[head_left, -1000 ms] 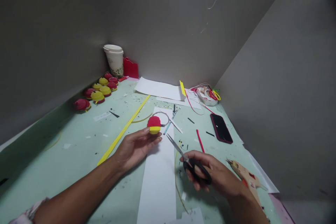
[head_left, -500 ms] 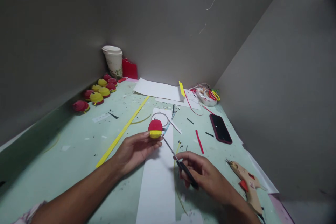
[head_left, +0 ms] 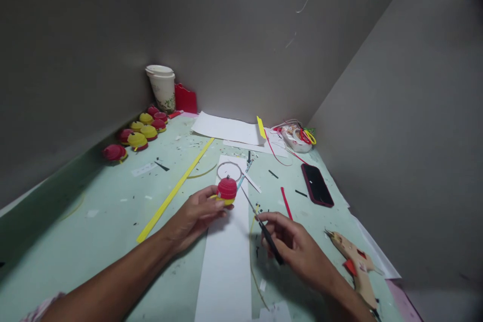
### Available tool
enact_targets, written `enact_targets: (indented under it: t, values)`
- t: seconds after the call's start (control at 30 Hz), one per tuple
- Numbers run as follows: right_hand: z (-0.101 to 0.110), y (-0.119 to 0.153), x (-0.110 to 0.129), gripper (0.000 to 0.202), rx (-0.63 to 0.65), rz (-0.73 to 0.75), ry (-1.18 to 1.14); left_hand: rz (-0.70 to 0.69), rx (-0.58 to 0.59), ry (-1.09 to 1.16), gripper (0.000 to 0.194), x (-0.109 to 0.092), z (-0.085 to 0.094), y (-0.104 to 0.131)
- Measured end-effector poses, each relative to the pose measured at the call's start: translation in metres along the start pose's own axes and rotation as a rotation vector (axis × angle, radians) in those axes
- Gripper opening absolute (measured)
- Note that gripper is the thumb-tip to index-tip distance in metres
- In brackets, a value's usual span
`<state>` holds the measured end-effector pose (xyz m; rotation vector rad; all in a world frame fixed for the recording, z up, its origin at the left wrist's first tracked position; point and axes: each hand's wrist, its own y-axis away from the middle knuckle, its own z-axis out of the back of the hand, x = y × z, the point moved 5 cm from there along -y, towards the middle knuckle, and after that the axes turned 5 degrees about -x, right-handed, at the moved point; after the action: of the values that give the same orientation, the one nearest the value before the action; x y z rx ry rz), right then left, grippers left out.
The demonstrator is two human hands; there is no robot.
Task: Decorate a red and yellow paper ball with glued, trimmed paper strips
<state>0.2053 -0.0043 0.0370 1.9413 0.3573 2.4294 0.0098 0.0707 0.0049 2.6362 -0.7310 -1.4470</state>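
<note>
Between the fingers of my left hand [head_left: 202, 214] is a small red and yellow dome [head_left: 227, 189], its red side up and a tiny dark piece on top. My right hand [head_left: 289, 241] is closed around the black handle of a thin metal-tipped tool [head_left: 268, 239], which looks like tweezers or scissors. The tool's tip points up and left, a little to the right of the dome and apart from it. Under both lies a long white paper strip [head_left: 226, 271], with a thin ring [head_left: 229, 163] at its far end.
Several red and yellow domes [head_left: 148, 132] stand at the left by a white cup [head_left: 162, 88]. A yellow strip [head_left: 175, 190] lies left of centre. At the right are a phone [head_left: 317, 185], a glue gun [head_left: 352, 261] and a tape roll [head_left: 297, 138].
My left hand has tipped the dome so its red top shows more, and moved it slightly right and down. The tool's tip has drawn away from the dome.
</note>
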Motion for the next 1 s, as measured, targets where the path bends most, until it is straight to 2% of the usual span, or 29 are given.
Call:
enact_targets:
  t: [0.23, 0.37, 0.5, 0.6, 0.8, 0.9, 1.0]
  values:
    - [0.011, 0.003, 0.006, 0.038, -0.069, 0.091, 0.321, -0.131, -0.043, -0.173, 0.041, -0.004, 0.0, -0.001]
    - [0.011, 0.005, 0.012, 0.04, -0.051, 0.166, 0.444, -0.226, -0.065, -0.284, 0.038, -0.006, -0.001, -0.001]
    - [0.012, 0.008, 0.017, 0.04, -0.033, 0.224, 0.518, -0.265, -0.091, -0.305, 0.039, -0.007, -0.002, 0.0]
    - [0.016, 0.011, 0.02, 0.038, -0.004, 0.213, 0.538, -0.325, -0.141, -0.364, 0.038, -0.009, -0.002, 0.003]
    - [0.027, 0.014, 0.013, 0.039, 0.044, 0.096, 0.567, -0.401, -0.3, -0.467, 0.037, -0.014, 0.002, 0.007]
    - [0.017, 0.015, 0.006, 0.039, 0.099, 0.053, 0.674, -0.424, -0.358, -0.49, 0.039, -0.016, 0.003, 0.008]
    - [-0.004, 0.017, 0.005, 0.038, 0.118, 0.093, 0.819, -0.439, -0.342, -0.521, 0.042, -0.015, 0.003, 0.006]
